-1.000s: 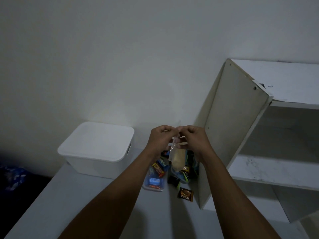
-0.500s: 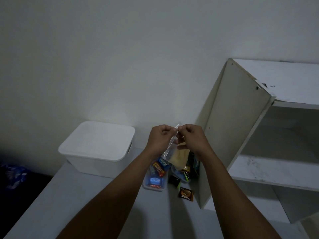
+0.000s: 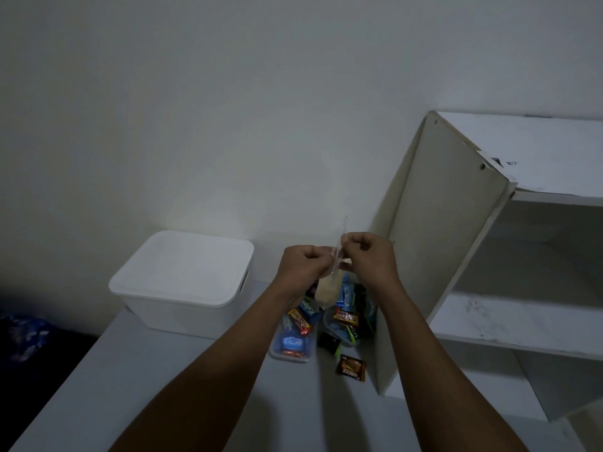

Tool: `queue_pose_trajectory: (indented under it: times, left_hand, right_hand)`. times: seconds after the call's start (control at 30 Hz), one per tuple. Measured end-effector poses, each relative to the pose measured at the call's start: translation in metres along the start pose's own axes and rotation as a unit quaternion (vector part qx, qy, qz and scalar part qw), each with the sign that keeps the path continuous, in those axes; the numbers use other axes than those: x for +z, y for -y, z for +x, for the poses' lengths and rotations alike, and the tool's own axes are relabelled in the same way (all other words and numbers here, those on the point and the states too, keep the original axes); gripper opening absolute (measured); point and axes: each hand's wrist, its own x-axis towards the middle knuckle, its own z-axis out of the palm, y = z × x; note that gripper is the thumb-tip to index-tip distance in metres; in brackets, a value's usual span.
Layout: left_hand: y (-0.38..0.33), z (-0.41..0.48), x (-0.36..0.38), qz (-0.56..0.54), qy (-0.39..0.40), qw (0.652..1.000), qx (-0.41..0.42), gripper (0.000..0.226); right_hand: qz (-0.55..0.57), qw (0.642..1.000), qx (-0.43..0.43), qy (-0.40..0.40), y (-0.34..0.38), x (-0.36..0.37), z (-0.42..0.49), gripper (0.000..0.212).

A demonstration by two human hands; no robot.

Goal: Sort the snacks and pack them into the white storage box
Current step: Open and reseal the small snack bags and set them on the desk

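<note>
Pinching from both sides, the left grip [image 3: 305, 269] and right grip [image 3: 372, 262] hold the top strip of a small clear bag [image 3: 330, 288], fingers curled and knuckles nearly meeting. Its pale contents hang just below them. This looks like the sorting step: they are working the bag's mouth, though I cannot tell whether to open or seal it. Loose snacks [image 3: 346, 318] lie beneath the grips on the counter [image 3: 163, 386]. The white storage box [image 3: 169, 308] stands to their left with its lid [image 3: 189, 256] on, so packing likely calls for freeing one grip to lift that lid first.
</note>
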Motion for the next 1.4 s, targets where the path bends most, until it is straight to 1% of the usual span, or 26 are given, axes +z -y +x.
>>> queue_pose_trajectory:
  times: [0.03, 0.1, 0.27, 0.37, 0.43, 0.5, 0.53, 0.6, 0.63, 0.67, 0.7, 0.77, 0.87, 0.93, 1.0, 1.1, 1.2, 1.33, 1.4]
  left_hand:
    - [-0.001, 0.001, 0.000, -0.016, -0.006, 1.000, -0.004, 0.016]
    - [-0.001, 0.002, 0.000, -0.039, -0.017, 0.999, -0.011, 0.014]
    - [0.006, 0.002, 0.000, -0.057, -0.040, 0.997, -0.027, 0.019]
    - [0.004, -0.001, 0.001, -0.091, -0.045, 0.994, -0.036, 0.017]
    - [0.002, -0.002, 0.001, -0.102, -0.040, 0.993, -0.037, 0.017]
    - [-0.003, -0.001, -0.001, -0.120, -0.035, 0.991, -0.040, 0.022]
    - [-0.005, 0.003, -0.004, -0.113, -0.036, 0.992, -0.034, 0.030]
    - [-0.010, 0.009, -0.013, -0.049, -0.024, 0.998, -0.013, 0.053]
    - [-0.014, 0.011, -0.017, -0.016, -0.011, 1.000, -0.008, 0.055]
    - [-0.016, 0.013, -0.020, 0.008, 0.002, 1.000, -0.004, 0.051]
    - [-0.019, 0.014, -0.022, 0.024, 0.008, 1.000, 0.001, 0.042]
    - [-0.024, 0.013, -0.024, 0.043, -0.007, 0.999, 0.012, 0.022]
    - [-0.027, 0.012, -0.024, 0.061, -0.021, 0.998, 0.023, 0.013]
    - [-0.026, 0.011, -0.023, 0.081, -0.003, 0.996, 0.038, 0.012]
    - [-0.025, 0.011, -0.020, 0.095, 0.005, 0.994, 0.051, 0.014]
    - [-0.024, 0.009, -0.014, 0.088, 0.000, 0.994, 0.061, 0.015]
    - [-0.021, 0.008, -0.009, 0.091, -0.011, 0.994, 0.060, 0.015]
    - [-0.012, 0.012, -0.003, 0.038, -0.072, 0.996, 0.034, 0.019]
    - [-0.007, 0.013, 0.000, 0.029, -0.091, 0.995, 0.032, 0.019]
  right_hand:
    - [-0.007, 1.000, -0.003, 0.014, -0.002, 0.000, -0.001, 0.010]
    - [-0.042, 0.998, -0.010, 0.046, -0.006, 0.000, -0.002, 0.025]
    - [-0.098, 0.988, -0.007, 0.121, -0.003, -0.003, -0.006, 0.052]
    - [-0.106, 0.984, -0.022, 0.144, -0.006, -0.003, -0.010, 0.060]
    - [-0.104, 0.984, -0.031, 0.143, -0.007, -0.003, -0.012, 0.056]
    - [-0.083, 0.986, -0.022, 0.146, -0.004, -0.005, -0.014, 0.047]
    - [-0.071, 0.986, -0.012, 0.150, -0.002, -0.006, -0.014, 0.043]
    - [-0.064, 0.986, 0.010, 0.153, 0.004, -0.011, -0.011, 0.040]
    - [-0.064, 0.987, 0.017, 0.148, 0.008, -0.013, -0.009, 0.042]
    - [-0.060, 0.988, 0.022, 0.139, 0.011, -0.014, -0.007, 0.042]
    - [-0.052, 0.990, 0.027, 0.132, 0.015, -0.015, -0.006, 0.042]
    - [-0.031, 0.991, 0.038, 0.126, 0.019, -0.015, -0.005, 0.039]
    - [-0.026, 0.990, 0.043, 0.130, 0.023, -0.016, -0.005, 0.026]
    - [-0.092, 0.986, 0.003, 0.137, 0.022, -0.016, -0.004, 0.013]
    - [-0.165, 0.976, -0.050, 0.136, 0.020, -0.013, -0.005, 0.014]
    - [-0.177, 0.974, -0.065, 0.122, 0.019, -0.008, -0.004, 0.019]
    - [-0.220, 0.967, -0.079, 0.104, 0.015, -0.002, 0.000, 0.025]
    - [-0.246, 0.962, -0.089, 0.076, 0.012, 0.010, -0.003, 0.028]
    - [-0.258, 0.960, -0.092, 0.064, 0.013, 0.013, -0.005, 0.025]
